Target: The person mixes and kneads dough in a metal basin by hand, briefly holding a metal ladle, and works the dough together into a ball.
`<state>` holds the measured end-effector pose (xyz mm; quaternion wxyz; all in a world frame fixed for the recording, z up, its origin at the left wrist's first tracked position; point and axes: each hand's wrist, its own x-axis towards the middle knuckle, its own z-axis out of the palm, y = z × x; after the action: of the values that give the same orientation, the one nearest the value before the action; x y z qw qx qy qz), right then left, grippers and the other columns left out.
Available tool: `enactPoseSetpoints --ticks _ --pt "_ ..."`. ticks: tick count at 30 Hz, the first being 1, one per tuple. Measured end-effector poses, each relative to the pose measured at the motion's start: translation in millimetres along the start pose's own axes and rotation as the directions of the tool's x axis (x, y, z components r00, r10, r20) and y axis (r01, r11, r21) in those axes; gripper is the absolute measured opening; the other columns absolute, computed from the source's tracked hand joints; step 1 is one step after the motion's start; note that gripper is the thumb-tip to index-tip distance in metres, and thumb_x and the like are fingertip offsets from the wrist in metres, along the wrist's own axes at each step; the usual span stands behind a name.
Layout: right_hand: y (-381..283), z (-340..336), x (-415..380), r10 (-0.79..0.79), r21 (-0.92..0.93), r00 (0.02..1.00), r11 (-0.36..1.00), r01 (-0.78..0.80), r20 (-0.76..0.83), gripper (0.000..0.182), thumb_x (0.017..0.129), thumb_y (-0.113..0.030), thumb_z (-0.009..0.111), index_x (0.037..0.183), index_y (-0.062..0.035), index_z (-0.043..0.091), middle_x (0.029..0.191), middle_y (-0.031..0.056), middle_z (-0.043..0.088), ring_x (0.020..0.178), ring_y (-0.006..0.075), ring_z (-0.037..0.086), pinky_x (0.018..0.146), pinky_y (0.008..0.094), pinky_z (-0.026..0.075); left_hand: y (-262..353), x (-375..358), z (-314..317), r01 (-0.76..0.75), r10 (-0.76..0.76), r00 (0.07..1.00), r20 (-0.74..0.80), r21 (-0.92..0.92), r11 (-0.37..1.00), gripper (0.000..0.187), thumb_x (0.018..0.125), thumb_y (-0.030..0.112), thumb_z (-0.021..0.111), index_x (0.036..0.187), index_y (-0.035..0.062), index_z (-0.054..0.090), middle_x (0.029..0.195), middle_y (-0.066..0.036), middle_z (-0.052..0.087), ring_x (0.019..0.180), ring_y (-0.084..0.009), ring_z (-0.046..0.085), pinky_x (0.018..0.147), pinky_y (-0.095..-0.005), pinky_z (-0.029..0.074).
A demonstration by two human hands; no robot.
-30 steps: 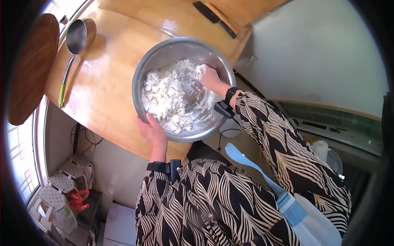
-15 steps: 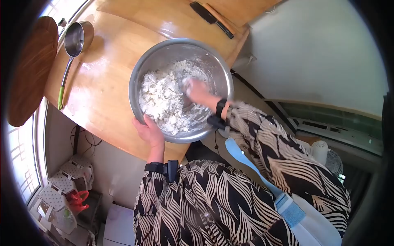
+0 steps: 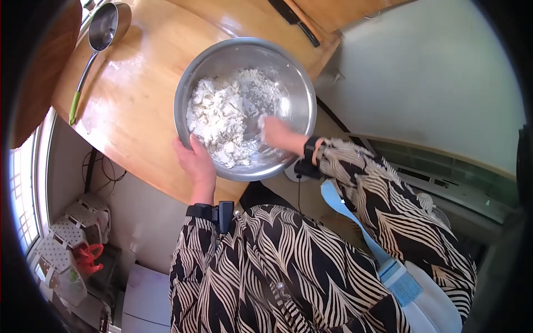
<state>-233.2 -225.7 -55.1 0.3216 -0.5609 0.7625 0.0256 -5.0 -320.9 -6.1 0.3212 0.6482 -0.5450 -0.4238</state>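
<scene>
A wide steel mixing bowl (image 3: pixel 300 100) stands near the front edge of the wooden table. Clumpy, flaky floury dough (image 3: pixel 216 119) is heaped along its left side, and looser flour dusts the bottom. My left hand (image 3: pixel 197 164) holds the rim at the lower left, thumb over the edge and fingers outside. Inside the bowl, to the right of the dough, my right hand (image 3: pixel 279 136) has curled fingers coated white with flour. It is slightly blurred, and I cannot tell what, if anything, lies within its fingers.
A steel ladle (image 3: pixel 104 28) with a green-tipped handle lies on the table (image 3: pixel 144 100) at the left. A dark-bladed knife (image 3: pixel 291 15) rests at the back right. Beyond the left edge stands a dark wooden board (image 3: pixel 33 66). Dotted white containers (image 3: pixel 61 238) and a red bag (image 3: pixel 89 258) sit lower left.
My right hand has moved right and down inside the bowl, away from the dough heap. My left hand stays on the rim. The view has shifted a little.
</scene>
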Motion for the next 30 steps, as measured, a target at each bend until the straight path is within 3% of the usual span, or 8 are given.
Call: enactPoseSetpoints --ticks 5,6,8,10,12,14,23,30 --pt "-35.2 -9.4 -14.6 -0.006 0.696 0.937 0.671 -0.256 0.35 0.028 0.077 -0.018 0.058 0.1 -0.0021 0.061 0.095 0.0221 0.064 0.087 0.0339 0.062 0.079 0.0383 0.049 2.1 1.2 -0.9 0.011 -0.011 0.999 0.038 0.014 1.0 0.036 0.092 0.027 0.048 0.112 -0.0023 0.045 0.094 -0.023 0.06 0.086 -0.0386 0.059 0.075 -0.0441 0.045" --pt "-29.2 -31.2 -3.9 -0.162 0.488 0.975 0.87 0.07 0.149 0.027 0.078 -0.017 0.057 0.1 -0.002 0.061 0.094 0.0214 0.064 0.088 0.0355 0.061 0.078 0.0406 0.049 5.0 2.2 -3.3 0.022 -0.025 0.999 0.048 0.055 0.998 0.036 0.093 0.028 0.048 0.113 -0.0021 0.045 0.095 -0.023 0.06 0.087 -0.0381 0.059 0.075 -0.044 0.045" --pt "-50.1 -70.5 8.9 0.011 0.229 0.975 0.973 0.041 -0.223 0.023 0.078 -0.018 0.059 0.095 -0.0029 0.063 0.091 0.0192 0.064 0.091 0.0369 0.059 0.079 0.0447 0.048 4.0 2.5 -4.9 0.004 -0.004 0.999 0.05 -0.001 1.0 0.037 0.094 0.029 0.046 0.114 -0.0016 0.045 0.095 -0.022 0.06 0.087 -0.0367 0.059 0.076 -0.0433 0.044" --pt "-76.2 -91.2 22.8 -0.361 -0.009 0.736 0.901 0.435 -0.573 0.02 0.082 -0.019 0.057 0.098 -0.0078 0.061 0.099 0.0137 0.062 0.098 0.0355 0.056 0.085 0.0423 0.045 2.9 -0.5 -0.2 -0.003 0.005 0.998 0.065 -0.032 0.999 0.037 0.095 0.03 0.043 0.115 -0.0014 0.045 0.094 -0.02 0.059 0.086 -0.0351 0.058 0.076 -0.0426 0.044" --pt "-110.5 -95.4 35.5 -0.6 -0.05 0.639 0.747 0.663 -0.481 0.025 0.08 -0.022 0.059 0.101 -0.0103 0.06 0.107 0.0135 0.059 0.105 0.0331 0.053 0.088 0.0442 0.041 -0.8 -1.8 0.3 0.013 -0.012 0.999 0.047 -0.028 1.0 0.036 0.096 0.03 0.04 0.113 -0.0014 0.045 0.091 -0.019 0.058 0.082 -0.0333 0.057 0.075 -0.0418 0.043" --pt "-144.5 -76.9 45.3 -0.61 -0.234 0.786 0.782 0.577 -0.099 0.031 0.076 -0.025 0.062 0.102 -0.0102 0.06 0.11 0.0123 0.057 0.108 0.0316 0.052 0.091 0.0467 0.038 -13.4 -1.9 5.8 -0.073 0.072 0.997 -0.017 -0.078 0.994 0.034 0.097 0.029 0.038 0.108 -0.0016 0.046 0.087 -0.018 0.057 0.078 -0.0316 0.054 0.072 -0.0408 0.043" --pt "-57.9 -53.8 4.3 -0.627 -0.322 0.73 0.774 0.545 -0.272 0.045 0.071 -0.029 0.069 0.11 -0.0107 0.056 0.12 0.0101 0.051 0.123 0.0307 0.039 0.104 0.0524 0.026 -7.8 5.5 0.2 -0.099 0.099 0.995 0.02 -0.007 0.995 0.029 0.098 0.028 0.037 0.094 0.002 0.05 0.073 -0.015 0.054 0.066 -0.0309 0.051 0.063 -0.0401 0.042" --pt "9.8 -94.5 -19.4 -0.371 -0.012 0.915 0.927 0.374 -0.161 0.037 0.078 -0.022 0.063 0.11 -0.0071 0.054 0.119 0.0148 0.05 0.115 0.0341 0.046 0.099 0.042 0.036 -2.0 3.4 1.8 -0.081 0.08 0.996 0.031 0.021 0.996 0.03 0.098 0.03 0.036 0.097 0.0039 0.051 0.079 -0.019 0.059 0.073 -0.0374 0.057 0.063 -0.0436 0.043"
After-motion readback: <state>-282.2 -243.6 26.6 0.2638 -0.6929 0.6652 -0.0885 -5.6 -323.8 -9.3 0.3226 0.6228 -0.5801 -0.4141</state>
